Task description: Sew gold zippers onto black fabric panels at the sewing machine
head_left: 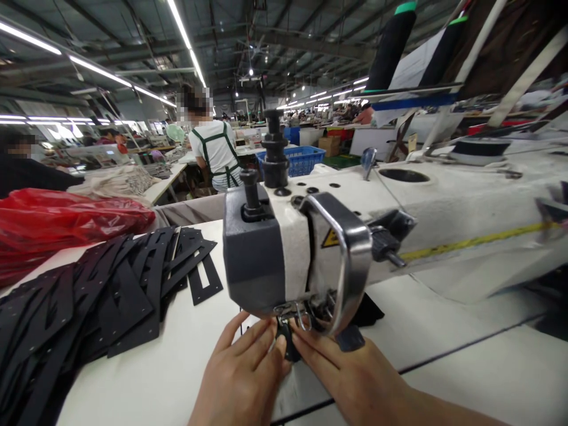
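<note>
Ahead stands a blue basket (307, 157), contents unclear; hands (248, 370) (355, 373) touch black material (289, 349).

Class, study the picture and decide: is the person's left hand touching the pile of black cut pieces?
Apart. The head view shows it: a strip of white tabletop lies between the left hand and the black pieces.

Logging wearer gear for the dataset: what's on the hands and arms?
Left hand and right hand: no gloves, rings or wraps on the parts that show. Right forearm: no sleeve, watch or bracelet in view. Left forearm is out of frame, so sleeve unknown. No cables or markings visible.
</note>
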Demonstrator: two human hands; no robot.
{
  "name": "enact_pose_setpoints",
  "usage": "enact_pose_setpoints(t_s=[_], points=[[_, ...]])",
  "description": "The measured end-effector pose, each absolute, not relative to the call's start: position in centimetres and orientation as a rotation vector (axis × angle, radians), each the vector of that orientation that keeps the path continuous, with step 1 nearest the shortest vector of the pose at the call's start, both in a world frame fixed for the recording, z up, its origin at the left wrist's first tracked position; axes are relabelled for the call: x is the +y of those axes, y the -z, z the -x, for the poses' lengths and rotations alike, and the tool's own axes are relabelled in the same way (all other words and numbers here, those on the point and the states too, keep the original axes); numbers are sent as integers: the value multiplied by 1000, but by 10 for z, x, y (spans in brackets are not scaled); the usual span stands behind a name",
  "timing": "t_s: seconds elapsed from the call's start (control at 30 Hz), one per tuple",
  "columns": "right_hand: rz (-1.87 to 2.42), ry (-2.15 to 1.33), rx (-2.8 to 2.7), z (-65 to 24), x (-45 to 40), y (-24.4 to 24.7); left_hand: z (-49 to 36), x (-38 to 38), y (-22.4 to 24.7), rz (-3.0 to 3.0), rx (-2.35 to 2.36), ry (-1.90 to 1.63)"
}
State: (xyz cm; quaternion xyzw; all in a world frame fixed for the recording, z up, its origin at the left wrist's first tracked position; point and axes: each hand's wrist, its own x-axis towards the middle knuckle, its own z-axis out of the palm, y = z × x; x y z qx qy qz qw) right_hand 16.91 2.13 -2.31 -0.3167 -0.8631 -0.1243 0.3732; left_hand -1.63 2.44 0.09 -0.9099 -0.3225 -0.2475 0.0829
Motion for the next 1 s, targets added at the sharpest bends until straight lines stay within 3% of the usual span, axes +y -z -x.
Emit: enact_pose_setpoints(t_s=[0.23, 0.47, 1.0], points=[[971, -51, -2161, -165, 33, 47, 10, 34, 5, 2623, -1019, 954], [905, -79, -2185, -169, 36, 49, 6, 37, 8, 2606, -1060, 1084], [916, -133, -2179, -169, 35, 35, 11, 38, 7, 2633, -1061, 993]])
